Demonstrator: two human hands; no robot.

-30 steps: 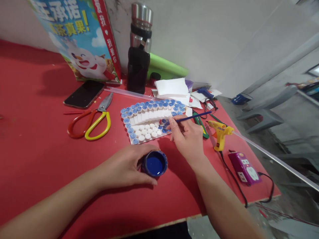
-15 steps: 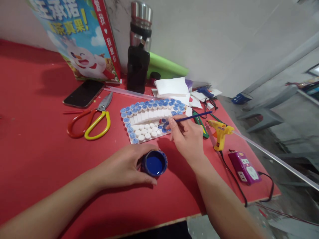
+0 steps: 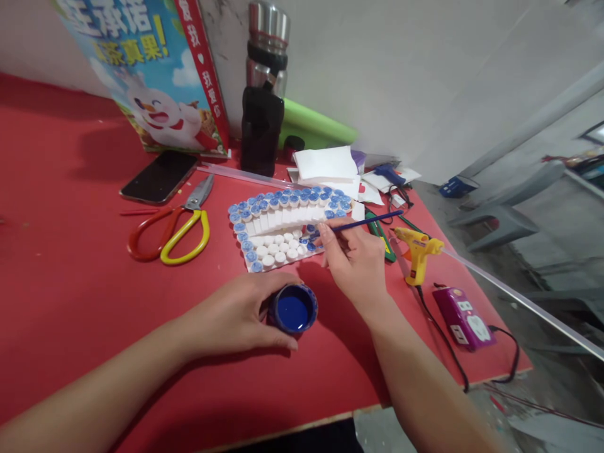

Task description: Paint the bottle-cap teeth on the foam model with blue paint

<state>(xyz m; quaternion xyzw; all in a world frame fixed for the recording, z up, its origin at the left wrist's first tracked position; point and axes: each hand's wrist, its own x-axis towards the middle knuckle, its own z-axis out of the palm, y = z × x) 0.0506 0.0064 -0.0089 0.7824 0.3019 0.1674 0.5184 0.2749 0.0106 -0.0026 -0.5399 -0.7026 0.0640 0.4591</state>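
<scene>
My left hand (image 3: 245, 314) is wrapped round a small jar of blue paint (image 3: 295, 309), its open top facing up. In my right hand (image 3: 353, 261) is a thin blue paintbrush (image 3: 368, 220), pinched between thumb and fingers. The brush's tip end meets the right part of a white board set with small round discs (image 3: 280, 246); my fingers partly hide that spot. Discs along the board's top, left and right sides are blue, while several in the lower middle are white. White strips (image 3: 278, 219) stand in a row across its middle.
Red-and-yellow scissors (image 3: 182, 229) and a phone (image 3: 158, 177) lie left on the red table. Behind stand a steel bottle (image 3: 267, 44) and a printed bag (image 3: 155, 82). A yellow glue gun (image 3: 416, 251), a green cutter (image 3: 381, 236) and a purple power box (image 3: 465, 319) lie right.
Almost nothing differs. Both hands, the jar and the board keep their places, and the brush stays at the discs on the right part.
</scene>
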